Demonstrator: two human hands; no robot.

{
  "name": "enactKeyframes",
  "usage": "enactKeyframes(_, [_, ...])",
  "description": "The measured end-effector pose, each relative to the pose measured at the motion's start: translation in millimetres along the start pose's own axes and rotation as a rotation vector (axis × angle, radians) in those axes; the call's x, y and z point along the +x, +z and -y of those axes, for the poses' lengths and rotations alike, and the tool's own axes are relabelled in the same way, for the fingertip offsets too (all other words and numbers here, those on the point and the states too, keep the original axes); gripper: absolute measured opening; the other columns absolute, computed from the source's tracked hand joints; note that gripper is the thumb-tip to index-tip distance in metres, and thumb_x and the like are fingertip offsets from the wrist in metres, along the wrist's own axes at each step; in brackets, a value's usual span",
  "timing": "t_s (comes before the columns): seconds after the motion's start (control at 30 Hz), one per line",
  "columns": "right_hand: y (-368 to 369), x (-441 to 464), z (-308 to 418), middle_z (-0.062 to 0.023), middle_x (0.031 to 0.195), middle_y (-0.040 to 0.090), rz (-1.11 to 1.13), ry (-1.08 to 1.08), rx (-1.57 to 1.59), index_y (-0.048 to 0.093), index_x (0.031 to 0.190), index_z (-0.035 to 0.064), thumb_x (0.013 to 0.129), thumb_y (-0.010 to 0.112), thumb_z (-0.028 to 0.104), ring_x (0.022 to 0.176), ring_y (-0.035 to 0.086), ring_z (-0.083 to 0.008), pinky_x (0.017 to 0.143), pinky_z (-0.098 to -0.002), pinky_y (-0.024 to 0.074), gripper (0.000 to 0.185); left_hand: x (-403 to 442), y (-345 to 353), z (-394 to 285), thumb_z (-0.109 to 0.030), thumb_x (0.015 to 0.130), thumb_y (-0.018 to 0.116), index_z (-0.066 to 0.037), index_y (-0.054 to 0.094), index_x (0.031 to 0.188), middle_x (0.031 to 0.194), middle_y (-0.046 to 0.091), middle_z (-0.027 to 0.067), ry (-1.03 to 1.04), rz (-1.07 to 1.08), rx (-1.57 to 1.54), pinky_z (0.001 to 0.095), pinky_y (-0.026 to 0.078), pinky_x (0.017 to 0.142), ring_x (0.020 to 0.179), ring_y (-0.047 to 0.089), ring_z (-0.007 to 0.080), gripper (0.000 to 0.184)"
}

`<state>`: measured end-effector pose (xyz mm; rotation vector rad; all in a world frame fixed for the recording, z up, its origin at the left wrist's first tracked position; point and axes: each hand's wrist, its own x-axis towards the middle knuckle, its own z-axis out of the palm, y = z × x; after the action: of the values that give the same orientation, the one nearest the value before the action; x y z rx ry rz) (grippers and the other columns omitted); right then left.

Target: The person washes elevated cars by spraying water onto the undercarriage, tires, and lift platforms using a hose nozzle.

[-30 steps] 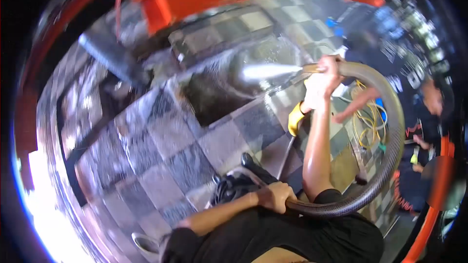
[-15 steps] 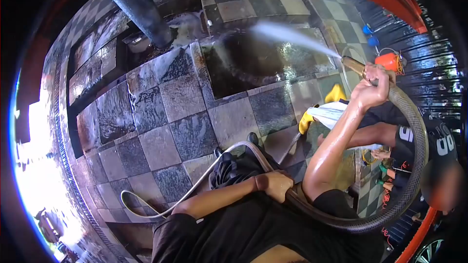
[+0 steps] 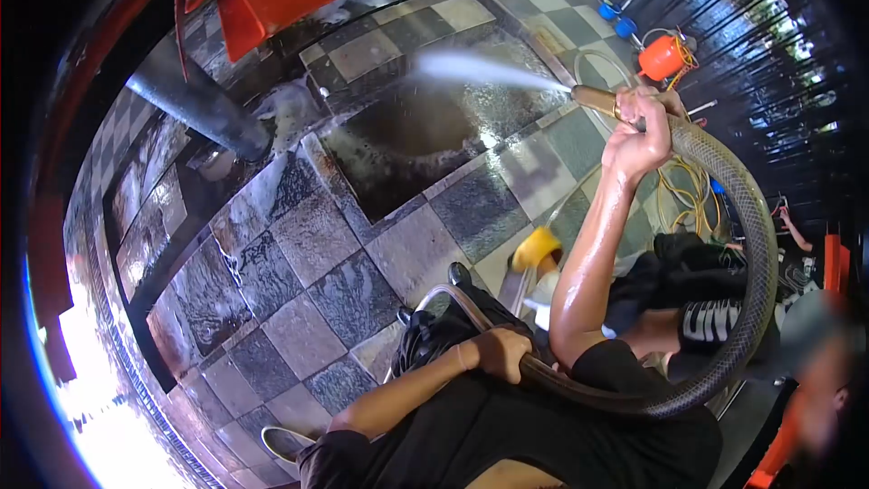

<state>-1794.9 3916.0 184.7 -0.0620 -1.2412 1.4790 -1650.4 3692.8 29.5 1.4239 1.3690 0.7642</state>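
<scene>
Brass nozzle in right hand, spray now flatter

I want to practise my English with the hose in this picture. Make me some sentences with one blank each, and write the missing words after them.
The ____ hand grips the nozzle.
The left hand holds the thick ____.
A white jet of ____ shoots from the nozzle.
The floor is laid with dark and light square ____.

Missing words: right; hose; water; tiles.
</scene>
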Motion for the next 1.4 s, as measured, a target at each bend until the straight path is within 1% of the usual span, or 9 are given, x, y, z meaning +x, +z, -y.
enactKeyframes(0.8, [-48.8, 6.4, 18.5, -0.0044, 0.057, 0.045, -0.059, -0.004, 0.04, 0.045, 0.063, 0.0036, 0.068, 0.053, -0.002, 0.052, 0.041, -0.0104, 0.051, -0.025, 0.0351, 0.011, 10.7, -1.3, -2.4, -0.032, 0.061, 0.064, -0.008, 0.067, 0.079, 0.074, 0.064, 0.0161, 0.123, 0.091, -0.115, 0.0412, 0.046, 0.062, 0.069, 0.061, 0.0344, 0.03])
enactKeyframes(0.83, [-53.4, 13.2, 27.1, -0.0044, 0.058, 0.046, -0.125, -0.071, -0.105, 0.045, 0.064, 0.0038, 0.067, 0.053, -0.001, 0.052, 0.041, -0.0101, 0.051, -0.0246, 0.0354, 0.01, 10.3, -9.0, -13.3, -0.026, 0.063, 0.064, -0.006, 0.066, 0.09, 0.088, 0.065, 0.0168, 0.048, 0.141, -0.033, 0.0392, 0.048, 0.074, 0.082, 0.061, 0.0332, 0.034])
enactKeyframes(0.87, [-58.8, 20.9, 34.8, -0.0044, 0.059, 0.047, -0.201, -0.13, -0.243, 0.046, 0.064, 0.0039, 0.067, 0.054, 0.0, 0.053, 0.042, -0.0097, 0.051, -0.0243, 0.0356, 0.01, 3.9, 3.6, -3.2, -0.028, 0.063, 0.063, -0.007, 0.067, 0.088, 0.086, 0.064, 0.0183, 0.152, -0.101, -0.029, 0.0396, 0.048, 0.072, 0.081, 0.061, 0.0339, 0.033])
enactKeyframes(0.97, [-89.8, 69.3, 65.7, -0.0014, 0.06, 0.041, -0.245, -0.449, -0.312, 0.038, 0.058, 0.0087, 0.067, 0.052, -0.003, 0.056, 0.043, -0.0116, 0.061, -0.0258, 0.0387, 0.02, 3.4, -6.2, -13.9, -0.021, 0.058, 0.061, -0.004, 0.066, 0.085, 0.081, 0.063, 0.0192, 0.117, 0.038, -0.015, 0.0401, 0.046, 0.068, 0.077, 0.06, 0.0349, 0.032])
enactKeyframes(1.07, [-51.0, 112.5, 145.9, -0.0005, 0.058, 0.036, 0.019, -0.847, -0.175, 0.032, 0.058, 0.0093, 0.071, 0.049, -0.005, 0.057, 0.041, -0.0115, 0.061, -0.0307, 0.0395, 0.025, 0.9, -0.7, -9.8, -0.017, 0.055, 0.058, 0.0, 0.063, 0.078, 0.074, 0.061, 0.02, 0.096, 0.129, -0.037, 0.0403, 0.045, 0.064, 0.071, 0.058, 0.036, 0.029])
enactKeyframes(1.17, [18.7, 115.7, 214.2, -0.0073, 0.066, 0.041, 0.171, -1.07, -0.054, 0.039, 0.068, 0.0052, 0.081, 0.044, -0.002, 0.064, 0.042, -0.018, 0.07, -0.0382, 0.0396, 0.015, -2.9, 19.4, 10.9, -0.017, 0.055, 0.058, 0.002, 0.061, 0.077, 0.072, 0.06, 0.0214, 0.278, -0.143, -0.123, 0.0427, 0.044, 0.063, 0.069, 0.056, 0.0382, 0.028])
enactKeyframes(1.2, [34.0, 108.9, 219.0, -0.0087, 0.069, 0.044, -0.162, -1.232, -0.336, 0.043, 0.074, 0.0068, 0.082, 0.043, -0.001, 0.068, 0.042, -0.0196, 0.078, -0.0417, 0.036, 0.011, -2.9, 17.3, 7.5, -0.017, 0.055, 0.058, 0.002, 0.061, 0.077, 0.072, 0.06, 0.0214, 0.284, -0.134, -0.118, 0.0427, 0.044, 0.063, 0.069, 0.056, 0.0382, 0.028])
enactKeyframes(1.23, [37.9, 116.7, 247.5, -0.0095, 0.068, 0.045, 0.458, -1.167, -0.114, 0.045, 0.077, 0.0096, 0.081, 0.043, 0.001, 0.071, 0.042, -0.0207, 0.081, -0.0425, 0.0336, 0.01, -3.4, 12.7, 3.2, -0.017, 0.056, 0.058, 0.002, 0.061, 0.077, 0.072, 0.06, 0.0214, 0.2, -0.033, -0.015, 0.043, 0.044, 0.063, 0.07, 0.056, 0.0384, 0.029])
enactKeyframes(1.4, [73.7, 57.5, 220.5, -0.0148, 0.068, 0.053, 0.572, -0.904, 0.111, 0.042, 0.067, 0.0021, 0.073, 0.053, -0.004, 0.056, 0.048, -0.02, 0.066, -0.0343, 0.0438, 0.013, -26.4, 12.5, 0.5, -0.023, 0.055, 0.057, -0.002, 0.064, 0.074, 0.069, 0.061, 0.0195, 0.17, -0.102, 0.023, 0.0433, 0.047, 0.065, 0.071, 0.06, 0.0372, 0.029])
